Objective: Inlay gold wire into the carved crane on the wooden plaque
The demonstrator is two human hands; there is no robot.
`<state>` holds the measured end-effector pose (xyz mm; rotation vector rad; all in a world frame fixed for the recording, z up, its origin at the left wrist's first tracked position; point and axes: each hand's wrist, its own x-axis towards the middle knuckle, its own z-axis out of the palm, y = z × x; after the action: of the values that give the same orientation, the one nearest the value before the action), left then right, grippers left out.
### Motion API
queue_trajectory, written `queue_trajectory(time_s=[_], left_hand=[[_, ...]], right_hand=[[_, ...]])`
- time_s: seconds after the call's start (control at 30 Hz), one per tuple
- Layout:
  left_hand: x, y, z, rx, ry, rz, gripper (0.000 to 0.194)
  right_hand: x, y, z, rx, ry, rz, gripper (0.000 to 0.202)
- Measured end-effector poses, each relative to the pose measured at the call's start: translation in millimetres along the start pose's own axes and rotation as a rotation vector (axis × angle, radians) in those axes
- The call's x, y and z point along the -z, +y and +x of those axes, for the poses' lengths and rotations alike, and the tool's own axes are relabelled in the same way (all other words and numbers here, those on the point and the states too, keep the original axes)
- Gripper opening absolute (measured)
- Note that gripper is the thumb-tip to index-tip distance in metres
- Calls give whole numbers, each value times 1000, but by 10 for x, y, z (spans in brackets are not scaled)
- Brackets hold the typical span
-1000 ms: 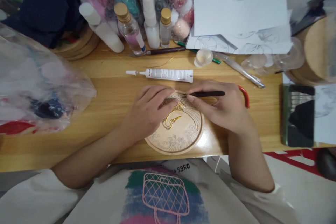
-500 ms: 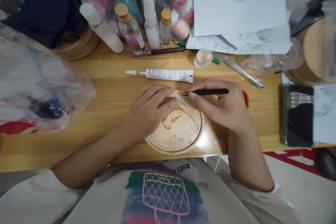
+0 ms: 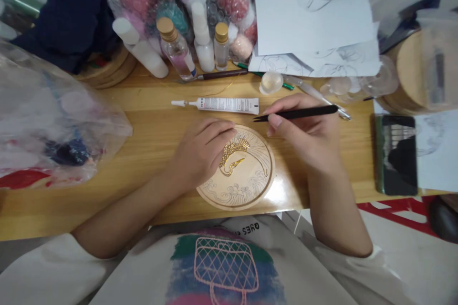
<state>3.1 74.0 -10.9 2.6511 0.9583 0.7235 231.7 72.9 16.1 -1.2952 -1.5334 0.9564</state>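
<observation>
A round wooden disc [image 3: 250,183] lies near the table's front edge, with a bird and waves drawn on it in fine lines. Gold wire [image 3: 235,167] follows the bird's head, neck and part of its wing. My left hand [image 3: 202,152] rests open over the disc's left side, fingers stretched out and hiding part of the drawing. In my right hand [image 3: 304,128] is a pair of black tweezers [image 3: 300,113], gripped between thumb and fingers. Their tips point left, above the disc's upper right rim and apart from it. Whether they hold anything is too small to tell.
A white glue tube [image 3: 229,104] lies behind the disc. Several bottles [image 3: 178,55], a dark pen [image 3: 222,75], a small clear cup [image 3: 271,83] and papers [image 3: 315,28] stand or lie farther back. A plastic bag [image 3: 60,119] is at left, a phone [image 3: 397,155] at right.
My right hand has lifted the tweezers from the drawing and moved back and right, with the tweezers turned more level. My left hand stays on the disc. The whole view has shifted slightly.
</observation>
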Motion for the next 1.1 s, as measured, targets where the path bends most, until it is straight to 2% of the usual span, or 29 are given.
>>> queue_trajectory(time_s=[0.13, 0.37, 0.47, 0.57, 0.67, 0.73, 0.93, 1.1], left_hand=[[-17, -17, 10, 26, 16, -35, 28], [-47, -65, 24, 4, 81, -122, 29], [-76, -96, 27, 18, 108, -174, 28], [-101, -130, 27, 44, 126, -211, 27], [-130, -174, 18, 70, 139, -226, 32], [-153, -211, 12, 104, 140, -245, 37], [-166, -292, 44, 171, 81, -324, 39], [-84, -243, 36, 186, 3, -386, 42]], right_hand=[[3, 57, 43, -38, 70, 84, 14], [36, 68, 103, -41, -55, 279, 37], [45, 99, 83, 5, 18, 280, 39], [15, 132, -39, 18, 154, 69, 33], [-75, 139, -256, -62, 302, -420, 19], [-157, 133, -402, -108, 364, -586, 16], [-334, 156, -590, -169, 460, -806, 25], [-359, 165, -689, -81, 473, -871, 24]])
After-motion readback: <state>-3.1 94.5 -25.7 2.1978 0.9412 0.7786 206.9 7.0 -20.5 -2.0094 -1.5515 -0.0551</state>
